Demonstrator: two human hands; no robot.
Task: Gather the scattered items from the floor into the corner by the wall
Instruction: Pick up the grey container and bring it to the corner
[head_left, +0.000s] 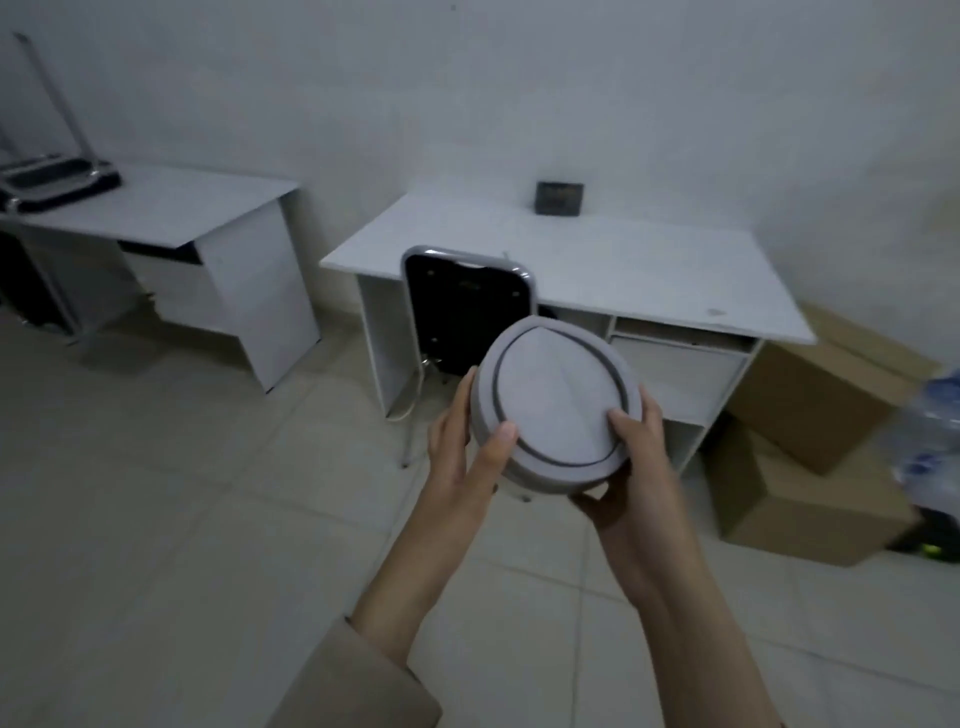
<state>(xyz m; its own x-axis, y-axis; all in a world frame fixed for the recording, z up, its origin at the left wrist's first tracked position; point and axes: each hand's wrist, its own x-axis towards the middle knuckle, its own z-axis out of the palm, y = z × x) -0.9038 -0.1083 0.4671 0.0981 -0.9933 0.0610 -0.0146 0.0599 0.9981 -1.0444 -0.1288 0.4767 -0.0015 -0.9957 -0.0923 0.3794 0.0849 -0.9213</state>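
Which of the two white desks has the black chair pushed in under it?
The right desk, beyond the hands. The black chair sits at its front edge, while the left desk has no chair and carries a dark case.

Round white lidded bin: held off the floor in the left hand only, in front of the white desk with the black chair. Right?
Not quite. The head view shows both hands holding the round white lidded bin: left hand and right hand. It is off the floor, before the white desk and black chair.

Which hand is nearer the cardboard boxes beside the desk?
Right. The right hand grips the round grey bin on the side facing the cardboard boxes; the left hand holds the bin's far side, further from them.
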